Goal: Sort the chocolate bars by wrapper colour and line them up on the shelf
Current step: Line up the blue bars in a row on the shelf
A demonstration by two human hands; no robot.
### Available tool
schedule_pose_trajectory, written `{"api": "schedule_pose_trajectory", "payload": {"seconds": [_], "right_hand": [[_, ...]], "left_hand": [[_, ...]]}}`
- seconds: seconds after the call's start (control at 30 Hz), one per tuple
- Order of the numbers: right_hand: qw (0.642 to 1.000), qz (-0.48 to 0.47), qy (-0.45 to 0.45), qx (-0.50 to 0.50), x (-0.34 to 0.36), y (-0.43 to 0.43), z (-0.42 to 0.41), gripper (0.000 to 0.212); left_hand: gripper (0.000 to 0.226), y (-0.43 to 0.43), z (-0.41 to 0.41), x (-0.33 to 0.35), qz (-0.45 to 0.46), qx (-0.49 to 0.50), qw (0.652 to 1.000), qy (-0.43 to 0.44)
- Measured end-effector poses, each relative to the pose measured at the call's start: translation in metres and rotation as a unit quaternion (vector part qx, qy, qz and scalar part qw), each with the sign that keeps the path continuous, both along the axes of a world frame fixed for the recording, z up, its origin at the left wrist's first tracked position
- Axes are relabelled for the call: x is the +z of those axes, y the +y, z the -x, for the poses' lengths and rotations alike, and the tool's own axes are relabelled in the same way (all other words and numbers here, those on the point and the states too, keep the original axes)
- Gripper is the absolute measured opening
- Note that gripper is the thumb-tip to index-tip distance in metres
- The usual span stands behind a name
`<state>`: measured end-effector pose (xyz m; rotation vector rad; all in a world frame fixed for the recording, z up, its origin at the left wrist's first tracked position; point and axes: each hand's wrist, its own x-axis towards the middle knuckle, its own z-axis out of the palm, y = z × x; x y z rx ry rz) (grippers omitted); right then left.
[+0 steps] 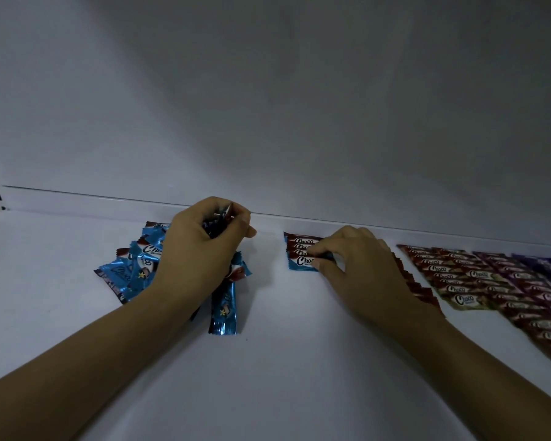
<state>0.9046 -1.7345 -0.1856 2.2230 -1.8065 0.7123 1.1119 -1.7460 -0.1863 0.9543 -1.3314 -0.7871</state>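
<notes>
Left grip: the left hand (204, 246) is curled closed around a small bunch of held bars (218, 222); blue foil shows between fingers and thumb, and the count cannot be told.
Right grip: the right hand (360, 265) is nearly closed, and the right end of the front bar (303, 261) appears to be pinched between thumb and forefinger, though the contact is dim.
Blue row: a short blue row (301, 246) is laid on the shelf (299, 361), reaching from the right grip's fingertips back toward the rear lip.
Loose stock: a loose blue pile (124, 272) lies directly under and to the outside of the left grip; a single bar (225, 308) lies just below that wrist.
Sorted rows: the red row (411, 281), the olive row (458, 291) and the purple rows (522, 281) are lined up beyond the back of the right hand.
Risk, row skew: the overlapped blue row could be dragged out of line if the pinched bar is pulled sideways.
Risk, knock: the red row, touching or nearly touching the right wrist, could be shunted by a careless withdrawal.
Risk, drop: slick foil could let a bar slide from the full left grip onto the pile.
Writing: "Choco" is read in white script on blue, red and olive wrappers; the small print beneath is not legible.
</notes>
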Motion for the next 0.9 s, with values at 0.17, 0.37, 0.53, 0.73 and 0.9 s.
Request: {"api": "schedule_pose_trajectory", "payload": {"seconds": [0.17,0.37,0.53,0.73,0.9], "right_hand": [[0.968,0.008,-0.196,0.155,0.017,0.024,-0.032,0.010],[0.904,-0.170,-0.295,0.260,0.014,0.046,-0.074,0.006],[0.878,-0.230,-0.367,0.203,0.019,0.036,-0.054,0.015],[0.968,-0.092,-0.175,0.154,0.024,0.030,-0.033,0.012],[0.952,-0.225,-0.078,0.192,0.033,0.032,-0.024,0.013]], "left_hand": [[0.012,0.001,0.004,0.003,-0.019,0.013,0.998,0.055],[0.018,0.006,0.008,0.010,-0.008,0.055,0.989,0.140],[0.017,0.003,0.003,0.008,-0.018,0.076,0.988,0.131],[0.014,-0.004,-0.005,0.003,-0.028,0.100,0.990,0.099],[0.014,-0.003,-0.002,0.005,-0.010,0.107,0.993,0.057]]}}
